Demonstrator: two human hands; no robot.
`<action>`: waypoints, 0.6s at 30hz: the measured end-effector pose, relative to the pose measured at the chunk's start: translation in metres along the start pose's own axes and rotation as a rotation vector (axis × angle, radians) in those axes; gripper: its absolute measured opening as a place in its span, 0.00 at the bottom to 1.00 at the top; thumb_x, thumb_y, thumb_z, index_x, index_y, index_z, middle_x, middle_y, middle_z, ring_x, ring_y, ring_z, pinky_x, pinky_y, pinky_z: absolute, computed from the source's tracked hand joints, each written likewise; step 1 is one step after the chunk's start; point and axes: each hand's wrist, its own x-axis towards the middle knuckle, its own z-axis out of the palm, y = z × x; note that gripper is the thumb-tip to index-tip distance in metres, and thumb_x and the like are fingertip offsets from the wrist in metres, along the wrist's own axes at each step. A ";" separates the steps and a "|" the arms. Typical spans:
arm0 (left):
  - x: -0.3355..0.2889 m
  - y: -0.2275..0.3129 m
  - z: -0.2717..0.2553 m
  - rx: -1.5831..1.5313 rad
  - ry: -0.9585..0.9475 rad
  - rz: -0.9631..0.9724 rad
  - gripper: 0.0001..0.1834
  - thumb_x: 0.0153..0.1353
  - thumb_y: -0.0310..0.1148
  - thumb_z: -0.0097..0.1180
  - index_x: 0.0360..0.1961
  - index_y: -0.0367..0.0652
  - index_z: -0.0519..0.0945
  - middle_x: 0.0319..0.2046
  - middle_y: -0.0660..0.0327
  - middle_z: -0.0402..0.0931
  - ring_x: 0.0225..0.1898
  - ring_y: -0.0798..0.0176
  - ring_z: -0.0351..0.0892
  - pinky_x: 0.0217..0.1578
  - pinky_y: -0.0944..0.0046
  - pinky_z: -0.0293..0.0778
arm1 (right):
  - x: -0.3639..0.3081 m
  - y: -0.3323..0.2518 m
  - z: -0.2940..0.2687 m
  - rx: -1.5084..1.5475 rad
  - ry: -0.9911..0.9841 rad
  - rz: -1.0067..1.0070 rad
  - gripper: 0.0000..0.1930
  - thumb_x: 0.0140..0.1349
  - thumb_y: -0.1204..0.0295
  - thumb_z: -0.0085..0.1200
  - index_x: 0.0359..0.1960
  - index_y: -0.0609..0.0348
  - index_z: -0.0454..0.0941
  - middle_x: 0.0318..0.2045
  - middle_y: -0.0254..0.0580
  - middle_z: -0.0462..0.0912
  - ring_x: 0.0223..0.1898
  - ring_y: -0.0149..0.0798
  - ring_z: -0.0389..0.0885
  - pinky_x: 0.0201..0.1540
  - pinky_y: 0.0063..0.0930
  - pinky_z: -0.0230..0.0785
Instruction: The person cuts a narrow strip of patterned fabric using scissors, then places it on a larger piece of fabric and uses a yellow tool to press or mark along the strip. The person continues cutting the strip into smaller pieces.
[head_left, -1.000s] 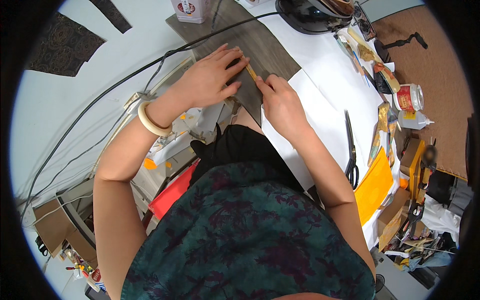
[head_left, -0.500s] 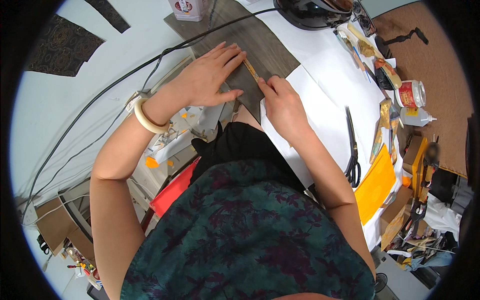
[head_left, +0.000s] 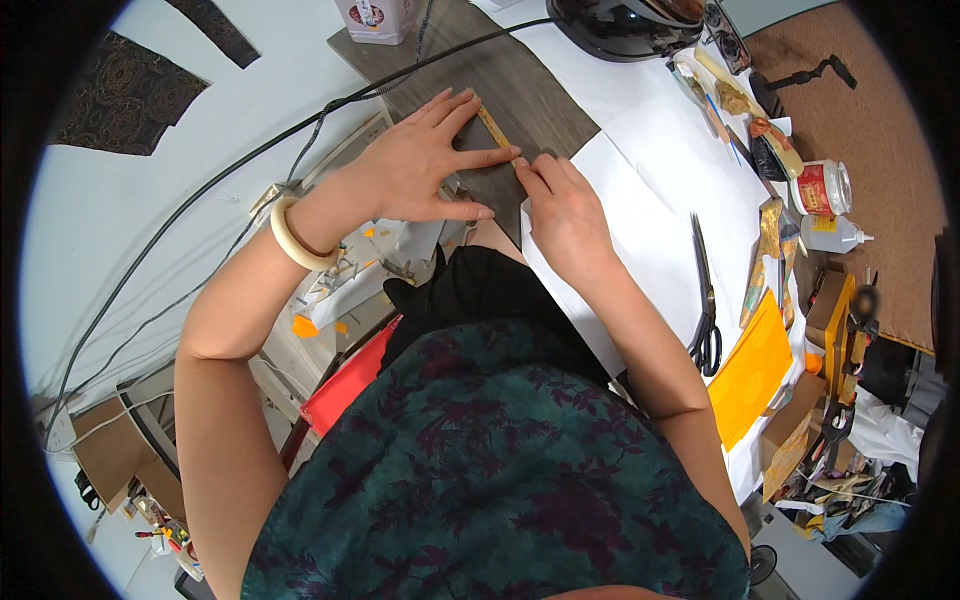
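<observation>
A narrow yellow patterned strip [head_left: 492,128] lies slantwise on a dark wood-grain board [head_left: 545,95]. At its near end, my right hand [head_left: 572,210] pinches it between thumb and bent fingers. My left hand [head_left: 425,160] is open, fingers spread. Its middle fingertips rest around the strip's far end, while the index finger reaches along to the strip beside my right fingertips. The left thumb stretches out over the board's near part. What lies under my right palm is hidden.
White paper [head_left: 650,240] covers the table to the right, bearing black scissors [head_left: 706,300] and a yellow-orange sheet [head_left: 752,370]. Beyond these stand a red-labelled jar [head_left: 822,188] and a squeeze bottle [head_left: 832,236]. A black cable [head_left: 250,155] crosses above my left arm.
My left index finger has swung away from the other fingers, down the strip toward my right fingertips. The left hand is more spread. The right hand stays nearly in place.
</observation>
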 end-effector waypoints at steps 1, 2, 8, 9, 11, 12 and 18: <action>-0.001 0.000 0.000 -0.003 0.010 0.004 0.42 0.67 0.71 0.55 0.78 0.70 0.70 0.77 0.36 0.60 0.80 0.29 0.54 0.80 0.37 0.53 | 0.000 0.000 0.000 0.005 0.001 0.004 0.20 0.54 0.78 0.62 0.50 0.74 0.84 0.43 0.46 0.79 0.44 0.45 0.79 0.48 0.37 0.78; -0.001 0.000 0.001 -0.007 0.019 0.009 0.43 0.66 0.70 0.56 0.79 0.67 0.69 0.76 0.36 0.61 0.80 0.29 0.54 0.80 0.37 0.53 | 0.000 0.000 0.000 0.010 0.003 0.009 0.20 0.54 0.79 0.62 0.50 0.74 0.84 0.43 0.46 0.79 0.44 0.45 0.79 0.48 0.37 0.78; -0.001 -0.007 0.005 -0.207 0.118 0.006 0.49 0.65 0.65 0.63 0.76 0.42 0.66 0.75 0.35 0.62 0.80 0.33 0.56 0.80 0.36 0.51 | -0.003 0.002 0.008 0.062 0.055 0.042 0.21 0.54 0.82 0.59 0.52 0.73 0.84 0.43 0.47 0.79 0.44 0.46 0.79 0.48 0.37 0.78; -0.001 -0.007 0.005 -0.194 0.115 0.015 0.50 0.64 0.64 0.63 0.76 0.39 0.66 0.74 0.35 0.62 0.80 0.33 0.56 0.81 0.36 0.51 | -0.004 0.002 0.008 0.072 0.063 0.046 0.22 0.54 0.82 0.59 0.53 0.73 0.84 0.43 0.47 0.79 0.44 0.47 0.79 0.48 0.37 0.78; -0.003 -0.009 0.004 -0.153 0.091 0.031 0.48 0.65 0.64 0.63 0.76 0.43 0.67 0.75 0.36 0.62 0.80 0.34 0.55 0.81 0.36 0.50 | -0.004 0.002 0.009 0.084 0.072 0.052 0.22 0.54 0.83 0.58 0.53 0.73 0.84 0.43 0.48 0.79 0.45 0.47 0.79 0.49 0.38 0.78; -0.003 -0.009 0.004 -0.133 0.079 0.039 0.48 0.65 0.65 0.62 0.76 0.45 0.68 0.75 0.36 0.62 0.80 0.34 0.55 0.81 0.36 0.50 | -0.004 0.002 0.010 0.091 0.076 0.055 0.23 0.53 0.84 0.58 0.54 0.73 0.84 0.43 0.48 0.79 0.45 0.48 0.79 0.49 0.38 0.78; -0.003 -0.007 0.004 -0.100 0.043 0.024 0.42 0.66 0.65 0.62 0.76 0.56 0.71 0.76 0.36 0.61 0.81 0.35 0.54 0.82 0.38 0.48 | -0.004 0.000 0.007 0.100 0.081 0.067 0.24 0.51 0.85 0.58 0.54 0.73 0.83 0.43 0.49 0.79 0.45 0.48 0.79 0.50 0.39 0.78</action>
